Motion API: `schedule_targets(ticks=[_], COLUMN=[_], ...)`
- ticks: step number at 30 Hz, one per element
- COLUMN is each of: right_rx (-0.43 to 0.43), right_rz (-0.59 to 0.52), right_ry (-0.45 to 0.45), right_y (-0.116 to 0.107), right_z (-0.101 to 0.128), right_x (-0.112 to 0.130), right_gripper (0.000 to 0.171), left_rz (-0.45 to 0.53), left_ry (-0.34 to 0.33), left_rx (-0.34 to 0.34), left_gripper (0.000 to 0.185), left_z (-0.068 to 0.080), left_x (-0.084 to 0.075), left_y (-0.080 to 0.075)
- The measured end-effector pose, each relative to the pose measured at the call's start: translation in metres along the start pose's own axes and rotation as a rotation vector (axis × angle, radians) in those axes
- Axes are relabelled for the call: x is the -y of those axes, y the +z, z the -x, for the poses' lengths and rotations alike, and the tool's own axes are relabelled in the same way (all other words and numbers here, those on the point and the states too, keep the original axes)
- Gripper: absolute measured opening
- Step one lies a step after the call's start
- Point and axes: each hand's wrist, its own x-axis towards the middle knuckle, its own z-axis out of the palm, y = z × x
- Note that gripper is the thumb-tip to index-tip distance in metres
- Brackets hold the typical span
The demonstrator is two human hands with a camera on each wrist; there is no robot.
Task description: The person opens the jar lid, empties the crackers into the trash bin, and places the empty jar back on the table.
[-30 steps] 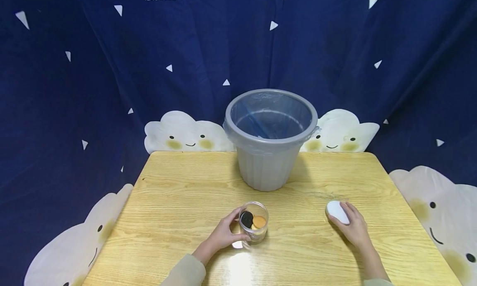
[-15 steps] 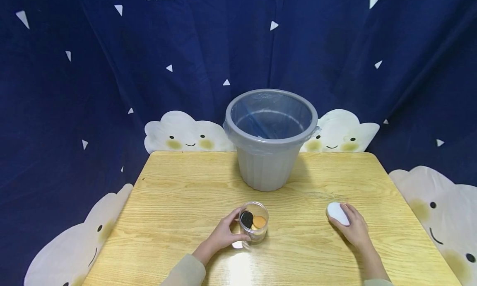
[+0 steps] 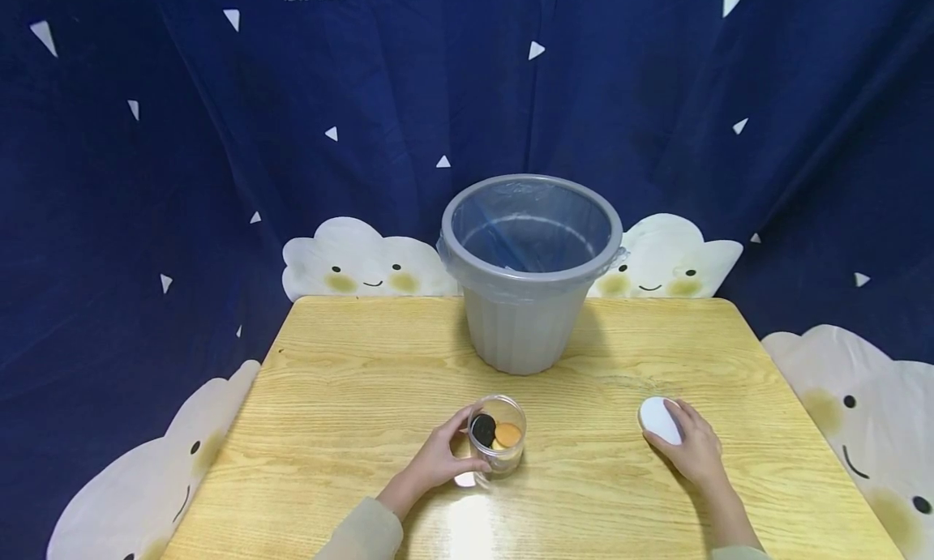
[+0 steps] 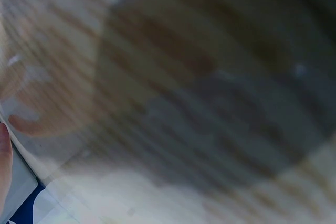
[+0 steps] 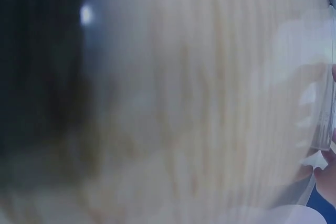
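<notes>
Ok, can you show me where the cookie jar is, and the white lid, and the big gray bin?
cookie jar [image 3: 499,440]: head view, on its clear front wall.
white lid [image 3: 658,416]: head view, on its bare top, left of the fingers.
gray bin [image 3: 522,333]: head view, on its ribbed outer wall.

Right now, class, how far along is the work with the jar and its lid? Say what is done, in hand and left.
Done: the white lid is off and lies on the table. In hand: the left hand grips the open clear jar with round biscuits inside; the right hand rests on the lid. Left, probably: the lined grey bin behind looks empty, so nothing seems tipped in yet.
</notes>
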Motion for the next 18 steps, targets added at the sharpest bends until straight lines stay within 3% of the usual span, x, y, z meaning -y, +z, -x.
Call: schedule_targets(ticks=[3, 10, 18], right_rx=[0.002, 0.013, 0.027], right_rz=[0.003, 0.01, 0.021], right_ry=[0.003, 0.003, 0.005], right_y=[-0.0001, -0.0013, -0.0049], right_z=[0.0001, -0.0002, 0.001], right_x=[0.0004, 0.0014, 0.0048], right_gripper=[0.069, 0.07, 0.07], left_rz=[-0.024, 0.0, -0.001], left_ry=[0.029, -0.037, -0.042], left_rx=[-0.005, 0.011, 0.014], left_gripper=[0.087, 0.087, 0.087], left_z=[0.0004, -0.0001, 0.0], left_x=[0.0006, 0.0009, 0.0008], left_y=[0.0, -0.0002, 0.0002])
